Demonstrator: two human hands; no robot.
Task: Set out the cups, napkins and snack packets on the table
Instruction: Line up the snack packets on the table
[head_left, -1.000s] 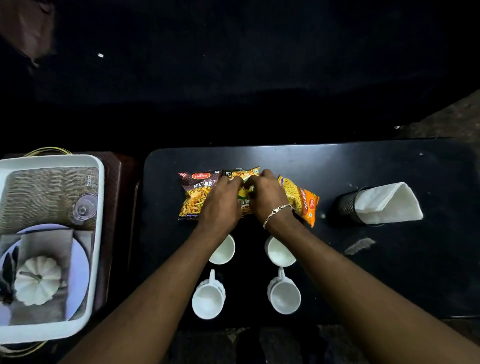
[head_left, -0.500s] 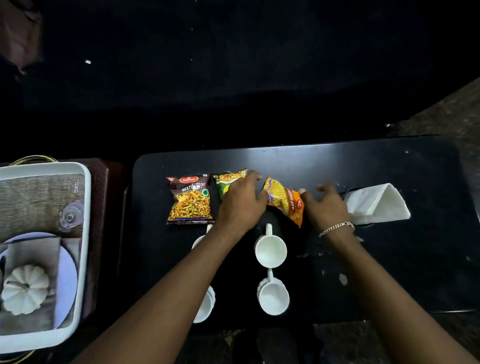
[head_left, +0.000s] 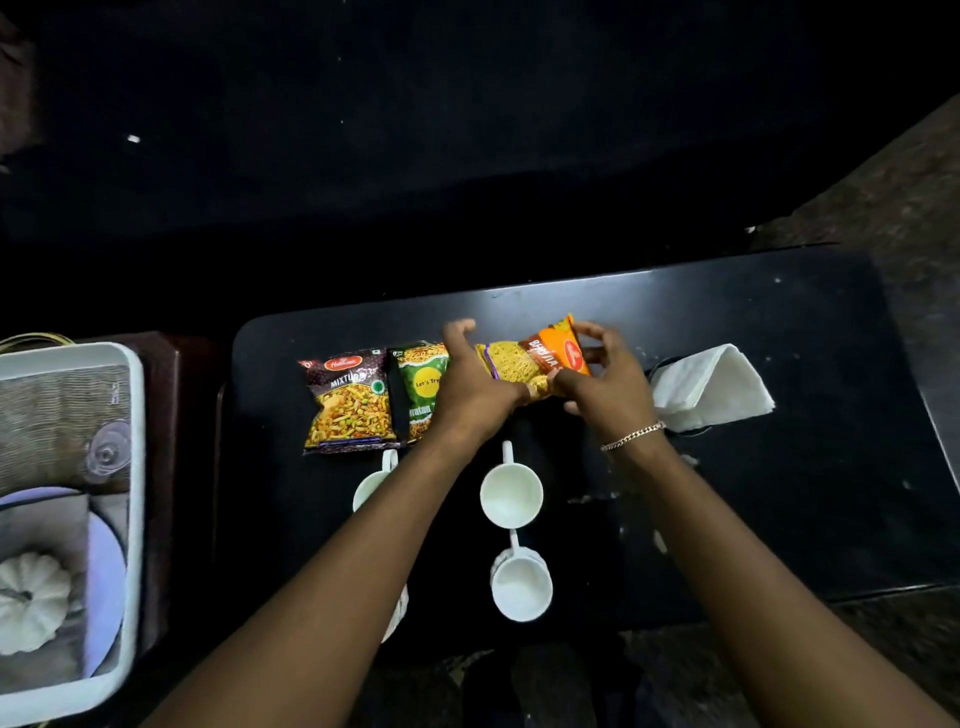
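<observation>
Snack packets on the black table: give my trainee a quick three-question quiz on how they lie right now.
1. True or false: the orange packet is held by both the left hand and the right hand.
2. Which packet lies flat at the far left? A) green packet B) dark Mixture packet
3. Fill in: the white napkins lie to the ____ of the orange packet.

Key: 1 true; 2 B; 3 right.

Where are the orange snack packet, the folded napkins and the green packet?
orange snack packet (head_left: 558, 353), head view, its orange printed end.
folded napkins (head_left: 719, 387), head view, top white fold.
green packet (head_left: 422, 382), head view, its yellow label.
</observation>
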